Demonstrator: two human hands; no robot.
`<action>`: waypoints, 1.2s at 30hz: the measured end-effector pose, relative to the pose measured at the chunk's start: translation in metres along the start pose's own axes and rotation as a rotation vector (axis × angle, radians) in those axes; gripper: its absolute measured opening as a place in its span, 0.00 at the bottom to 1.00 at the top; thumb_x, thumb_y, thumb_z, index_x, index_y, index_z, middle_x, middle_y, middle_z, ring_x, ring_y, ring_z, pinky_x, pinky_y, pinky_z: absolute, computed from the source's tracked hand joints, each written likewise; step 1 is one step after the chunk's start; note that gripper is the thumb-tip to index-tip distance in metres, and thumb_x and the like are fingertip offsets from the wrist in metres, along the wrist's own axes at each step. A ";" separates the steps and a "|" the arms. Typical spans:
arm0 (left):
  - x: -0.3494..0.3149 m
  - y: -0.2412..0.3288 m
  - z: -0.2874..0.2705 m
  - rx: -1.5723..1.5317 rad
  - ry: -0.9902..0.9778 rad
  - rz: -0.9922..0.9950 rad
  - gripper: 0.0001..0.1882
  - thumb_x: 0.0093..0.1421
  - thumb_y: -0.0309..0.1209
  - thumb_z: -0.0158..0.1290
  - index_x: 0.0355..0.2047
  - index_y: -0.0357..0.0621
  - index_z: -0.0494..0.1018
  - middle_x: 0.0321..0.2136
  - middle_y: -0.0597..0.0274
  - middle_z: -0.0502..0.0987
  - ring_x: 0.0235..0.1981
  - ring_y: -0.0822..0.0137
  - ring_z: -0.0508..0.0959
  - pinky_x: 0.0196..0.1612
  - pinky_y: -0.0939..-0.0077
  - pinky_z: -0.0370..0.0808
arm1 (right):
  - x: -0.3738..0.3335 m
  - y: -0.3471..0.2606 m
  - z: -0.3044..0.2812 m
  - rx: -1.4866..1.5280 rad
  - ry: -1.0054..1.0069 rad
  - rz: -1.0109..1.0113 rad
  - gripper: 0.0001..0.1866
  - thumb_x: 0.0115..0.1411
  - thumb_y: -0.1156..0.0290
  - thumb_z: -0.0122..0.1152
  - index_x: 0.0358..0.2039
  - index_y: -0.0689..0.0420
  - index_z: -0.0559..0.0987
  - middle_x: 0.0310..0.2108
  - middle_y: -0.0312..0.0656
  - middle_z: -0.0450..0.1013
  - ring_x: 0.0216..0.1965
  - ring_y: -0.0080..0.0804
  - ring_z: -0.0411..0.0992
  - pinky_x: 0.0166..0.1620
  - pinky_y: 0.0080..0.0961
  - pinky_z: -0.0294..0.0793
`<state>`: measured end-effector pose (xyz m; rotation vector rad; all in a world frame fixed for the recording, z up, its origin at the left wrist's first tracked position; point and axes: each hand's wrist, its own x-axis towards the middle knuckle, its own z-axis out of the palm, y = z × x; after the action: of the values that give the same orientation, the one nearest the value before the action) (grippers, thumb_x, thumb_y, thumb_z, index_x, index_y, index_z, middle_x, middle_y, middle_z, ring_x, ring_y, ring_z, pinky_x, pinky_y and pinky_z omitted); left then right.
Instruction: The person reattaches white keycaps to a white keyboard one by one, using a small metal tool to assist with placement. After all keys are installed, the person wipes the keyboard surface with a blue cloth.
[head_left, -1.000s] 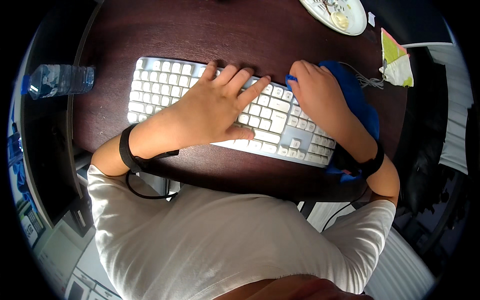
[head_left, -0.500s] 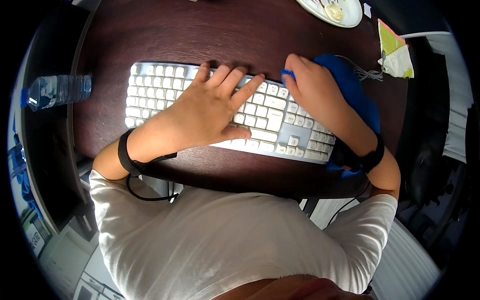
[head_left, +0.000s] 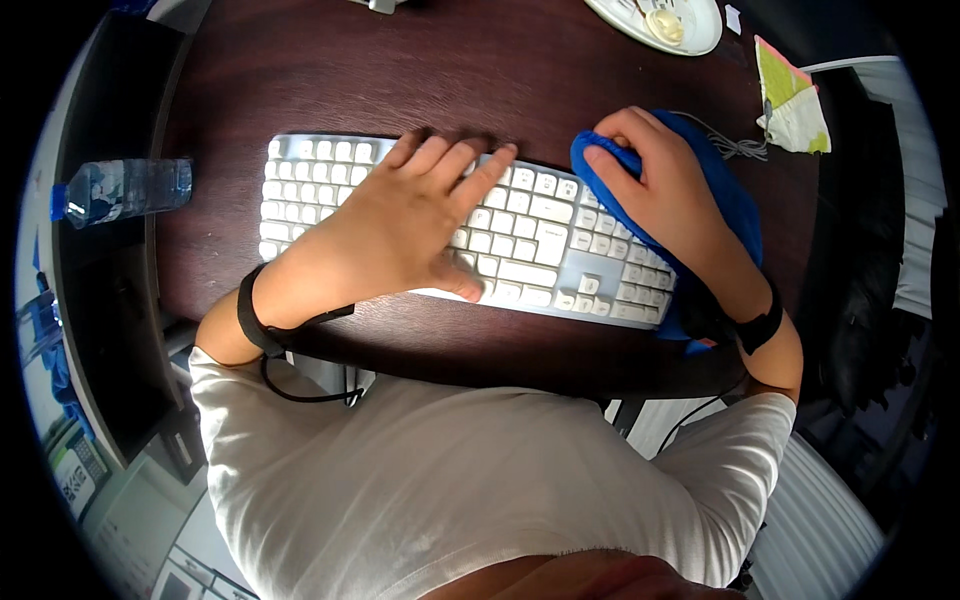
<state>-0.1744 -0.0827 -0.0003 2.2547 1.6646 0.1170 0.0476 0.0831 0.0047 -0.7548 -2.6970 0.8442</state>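
Observation:
A white keyboard (head_left: 535, 240) with a pale blue-grey frame lies on the dark brown table. My left hand (head_left: 400, 200) spans it, its fingers spread over the far edge and its thumb on the keys by the near edge. At the keyboard's far right corner my right hand (head_left: 655, 165) is closed on a blue cloth (head_left: 728, 185). Part of the cloth bulges out past the thumb and drapes over the right-hand keys. More of it spreads behind the hand and beneath the right forearm, where it is partly hidden.
A white plate (head_left: 695, 42) with something pale on it stands at the far right. Near it are a green and white packet (head_left: 793, 105) and a bundle of thin grey cable (head_left: 738, 148). A clear bottle (head_left: 130, 190) with a blue cap lies at the left.
The blue cloth now bulges in front of my right hand and over the keyboard's right side, where only a small bit showed at the fingertips. My left thumb has shifted slightly toward the near edge.

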 end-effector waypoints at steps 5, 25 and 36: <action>-0.008 0.000 -0.006 0.073 -0.037 -0.095 0.68 0.34 0.56 0.70 0.70 0.36 0.50 0.55 0.46 0.66 0.59 0.48 0.65 0.67 0.55 0.59 | -0.017 0.012 -0.004 -0.302 0.034 -0.189 0.16 0.61 0.59 0.63 0.39 0.59 0.79 0.32 0.42 0.75 0.40 0.41 0.73 0.51 0.40 0.66; -0.002 -0.001 -0.067 -0.020 0.010 -0.048 0.29 0.44 0.46 0.69 0.35 0.37 0.72 0.21 0.48 0.74 0.24 0.48 0.78 0.28 0.59 0.71 | -0.091 0.074 -0.098 0.301 0.756 0.252 0.17 0.70 0.55 0.55 0.48 0.55 0.79 0.24 0.26 0.67 0.24 0.11 0.63 0.29 0.10 0.59; -0.026 0.034 -0.014 0.225 0.502 0.179 0.15 0.40 0.25 0.58 0.31 0.42 0.70 0.31 0.60 0.76 0.33 0.61 0.80 0.32 0.69 0.78 | -0.137 0.055 -0.138 0.060 0.505 0.313 0.13 0.69 0.63 0.58 0.48 0.56 0.79 0.31 0.30 0.72 0.32 0.16 0.68 0.38 0.13 0.65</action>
<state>-0.1554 -0.1127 0.0272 2.7069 1.7729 0.6129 0.2339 0.1140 0.0778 -1.2105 -2.1323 0.6757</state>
